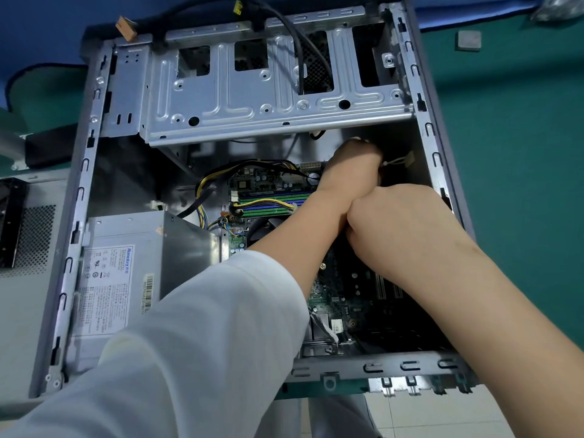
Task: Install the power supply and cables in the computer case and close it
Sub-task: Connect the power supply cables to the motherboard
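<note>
While the computer case [94, 172] lies on its side with the side panel off, both hands are seen reaching into its far right interior. The left hand [350, 172], at the end of a white sleeve [202, 336], is pushed deep toward the upper right corner, just below the drive cage [252, 90]; its fingers are curled under and hidden, and it cannot be told whether anything is held. A white connector [409, 160] on thin wires is noted just beside it, against the case wall. The right hand [398, 222] is placed directly behind the left wrist, touching it, with fingers bent downward out of sight; whether they are clenched, relaxed or holding something cannot be told.

The power supply [126, 263] is found seated in the lower left corner of the case, label side up. From it a bundle of yellow and black cables [208, 184] is routed in a loop above the motherboard [271, 188], and a yellow strand is laid across the green and blue memory slots [271, 203]. A thick black cable [294, 36] is draped over the drive cage from the top edge of the case. The case is set on a green surface [521, 153].
</note>
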